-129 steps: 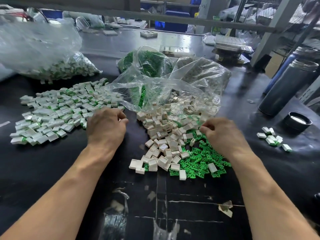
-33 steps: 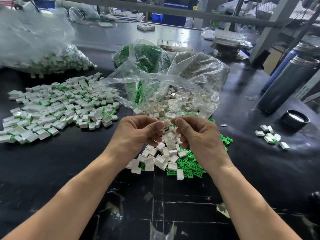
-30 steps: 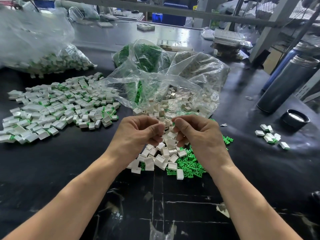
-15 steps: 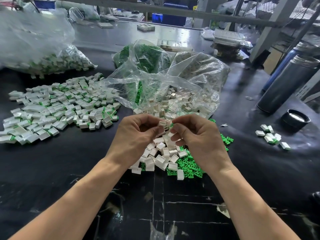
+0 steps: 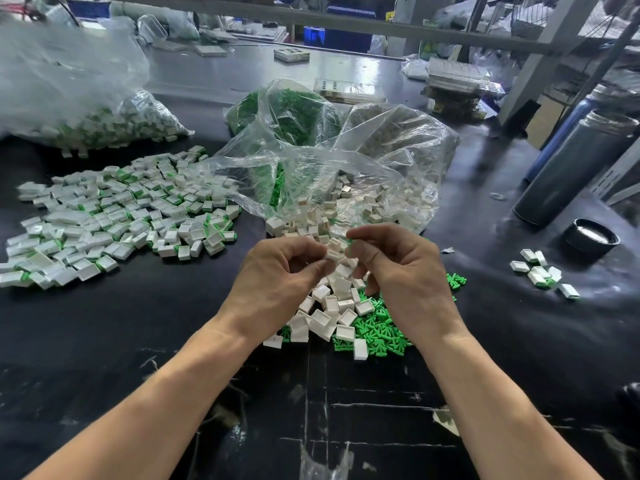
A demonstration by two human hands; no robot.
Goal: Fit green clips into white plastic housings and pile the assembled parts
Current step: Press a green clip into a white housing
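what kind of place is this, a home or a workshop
Most likely a small factory assembly bench: a big pile of assembled parts on a black worktable, clear bags of loose components, and metal racking behind.

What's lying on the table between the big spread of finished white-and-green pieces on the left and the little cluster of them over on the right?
The head view shows the heap of white housings and loose green clips, with both hands above it.

White housings (image 5: 329, 306) heap atop green clips (image 5: 381, 332) (assembled parts (image 5: 114, 216) piled left).
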